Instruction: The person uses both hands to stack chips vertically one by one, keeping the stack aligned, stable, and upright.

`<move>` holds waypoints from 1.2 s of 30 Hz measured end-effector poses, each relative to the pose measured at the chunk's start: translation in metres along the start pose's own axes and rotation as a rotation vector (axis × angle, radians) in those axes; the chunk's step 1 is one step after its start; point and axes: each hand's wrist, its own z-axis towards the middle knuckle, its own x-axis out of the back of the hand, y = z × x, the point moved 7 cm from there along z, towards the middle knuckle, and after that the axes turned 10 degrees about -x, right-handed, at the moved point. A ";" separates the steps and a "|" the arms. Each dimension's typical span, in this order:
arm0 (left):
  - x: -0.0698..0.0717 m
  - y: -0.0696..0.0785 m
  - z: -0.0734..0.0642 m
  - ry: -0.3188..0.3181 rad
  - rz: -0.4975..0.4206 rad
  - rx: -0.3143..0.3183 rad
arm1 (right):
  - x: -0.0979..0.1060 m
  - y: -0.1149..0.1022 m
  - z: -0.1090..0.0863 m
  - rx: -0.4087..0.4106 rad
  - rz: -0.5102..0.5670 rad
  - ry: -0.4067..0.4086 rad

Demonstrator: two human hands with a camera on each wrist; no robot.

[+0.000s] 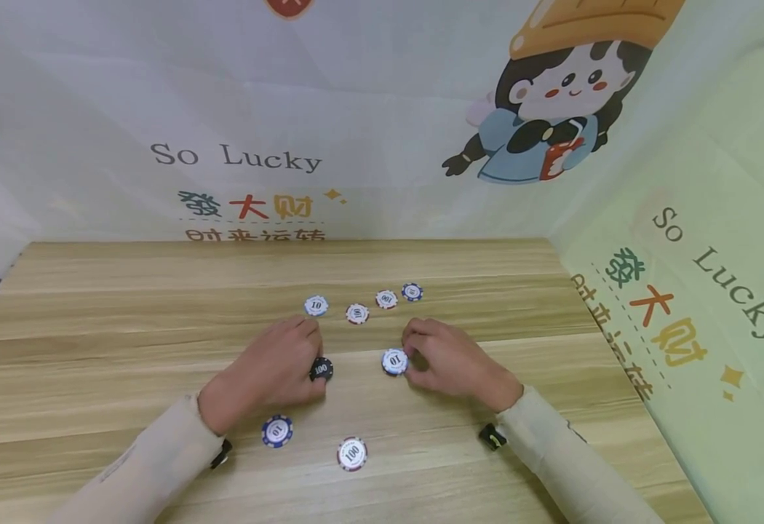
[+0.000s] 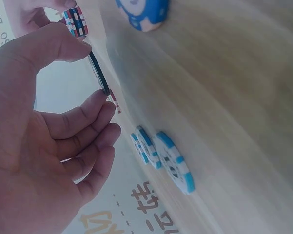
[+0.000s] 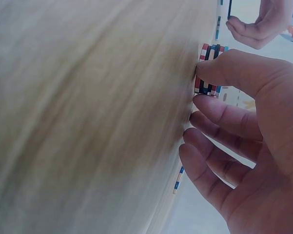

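Note:
Between its thumb and index finger, my left hand (image 1: pixel 284 364) pinches a black poker chip (image 1: pixel 321 369) marked 100. The left wrist view shows this chip edge-on, tilted and raised off the table. My right hand (image 1: pixel 450 360) grips a short stack of poker chips (image 1: pixel 394 362) by its side. On top of the stack is a light blue and white chip marked 10. Red, black and blue edges show in the stack (image 3: pixel 208 88) in the right wrist view, where thumb and index finger meet its rim and the other fingers are bent near the tabletop.
Beyond the hands lie a light blue chip (image 1: pixel 316 305), two red chips (image 1: pixel 357 314) and a dark blue chip (image 1: pixel 412 292). Nearer are another dark blue chip (image 1: pixel 277 431) and a red one (image 1: pixel 352 453). Printed cloth (image 1: pixel 382 145) borders the wooden table (image 1: pixel 126 291).

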 end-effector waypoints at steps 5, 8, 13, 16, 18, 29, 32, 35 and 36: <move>-0.001 0.001 0.008 -0.007 0.021 -0.018 | 0.000 0.000 0.000 0.005 0.002 0.001; -0.001 0.002 0.012 -0.015 0.024 -0.020 | 0.000 0.000 0.000 0.011 0.004 0.007; 0.000 0.004 0.019 -0.034 0.025 -0.023 | 0.001 0.000 -0.001 0.016 0.007 0.016; 0.002 0.007 0.023 -0.035 0.041 -0.036 | 0.001 0.000 0.000 0.017 0.007 0.015; 0.002 0.009 0.026 -0.037 0.051 -0.044 | 0.000 0.000 0.000 0.016 0.006 0.010; 0.003 0.016 0.040 -0.045 0.041 -0.054 | 0.000 0.000 -0.001 0.007 0.006 0.004; 0.004 0.018 0.044 -0.030 0.042 -0.066 | 0.000 0.000 -0.001 0.011 0.013 0.008; 0.006 0.021 0.049 -0.011 0.046 -0.076 | 0.000 0.000 -0.001 0.010 0.016 0.009; 0.006 0.022 0.051 -0.003 0.052 -0.082 | 0.000 0.000 -0.001 0.009 0.016 0.010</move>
